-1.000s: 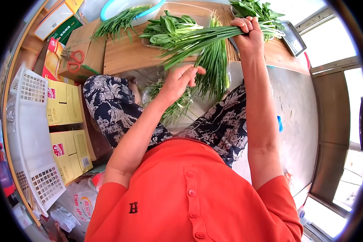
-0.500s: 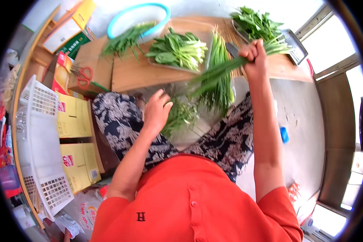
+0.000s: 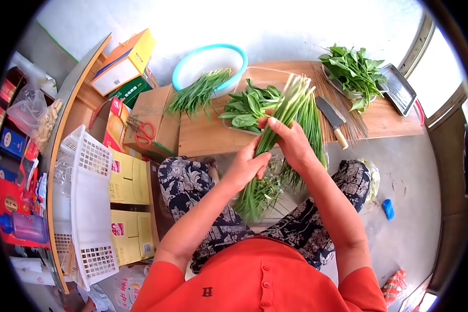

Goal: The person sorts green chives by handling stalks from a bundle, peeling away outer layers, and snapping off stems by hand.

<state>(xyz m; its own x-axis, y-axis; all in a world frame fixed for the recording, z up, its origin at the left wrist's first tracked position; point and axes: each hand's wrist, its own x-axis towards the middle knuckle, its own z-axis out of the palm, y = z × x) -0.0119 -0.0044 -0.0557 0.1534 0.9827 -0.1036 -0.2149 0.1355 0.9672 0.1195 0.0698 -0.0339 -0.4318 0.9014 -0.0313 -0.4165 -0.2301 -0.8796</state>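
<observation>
Both hands hold one bunch of long green chives (image 3: 256, 193) in front of my body, white stem ends up and leaves hanging down. My right hand (image 3: 291, 143) wraps the bunch near the stems; my left hand (image 3: 246, 165) grips it lower down. Behind it, more chives (image 3: 312, 125) hang over the table edge. Leafy greens (image 3: 248, 109) lie in a clear tray just left of the stems. A knife (image 3: 332, 115) rests on the wooden table (image 3: 203, 138), right of the chives, beside thin sticks.
A blue-rimmed basin (image 3: 184, 65) with chives stands at the back left. Red scissors (image 3: 144, 133) are at a cardboard box (image 3: 158, 112). More greens (image 3: 354, 73) and a dark tray (image 3: 399, 91) sit at the right. A white rack (image 3: 91, 208) stands at the left.
The bunch has swung from the right to the middle, stems now upward. My left hand has closed on it. The view has shifted, showing more of the wall and left shelf.
</observation>
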